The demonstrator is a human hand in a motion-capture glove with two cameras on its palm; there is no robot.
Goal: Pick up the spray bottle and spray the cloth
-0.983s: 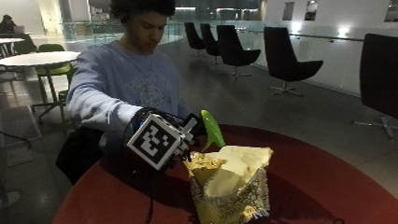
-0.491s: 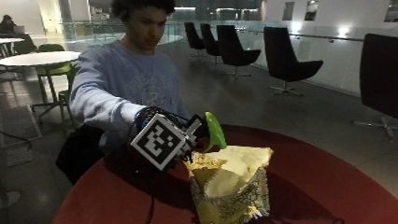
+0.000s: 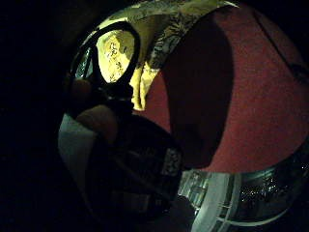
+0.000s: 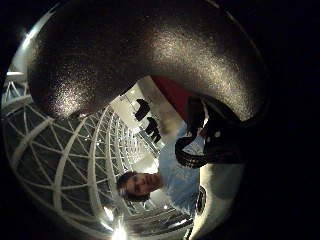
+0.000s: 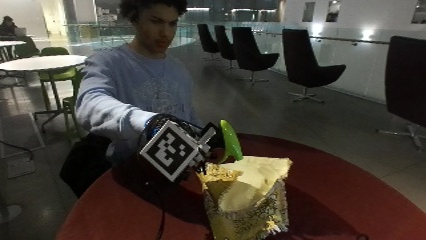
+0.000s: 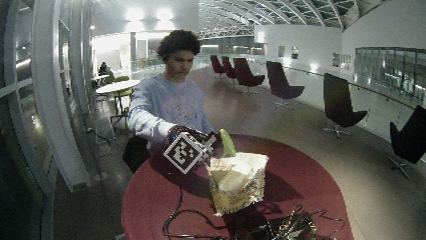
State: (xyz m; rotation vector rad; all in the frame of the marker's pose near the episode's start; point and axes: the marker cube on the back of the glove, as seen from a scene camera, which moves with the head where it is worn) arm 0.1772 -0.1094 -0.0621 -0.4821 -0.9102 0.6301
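Gloved right hand [image 5: 174, 150] grips the spray bottle [image 5: 229, 141], green and curved, raised just behind the cloth [image 5: 247, 194]. The yellow patterned cloth stands crumpled, fringed and upright on the round red table [image 5: 346, 195].

I can't see my gloved hand's [image 5: 200, 145] fingers — the cloth [image 5: 249, 195] hides most of the bottle [image 5: 229, 142] beside it.

Spray bottle [image 5: 229, 141] now nearer the cloth [image 5: 249, 192].
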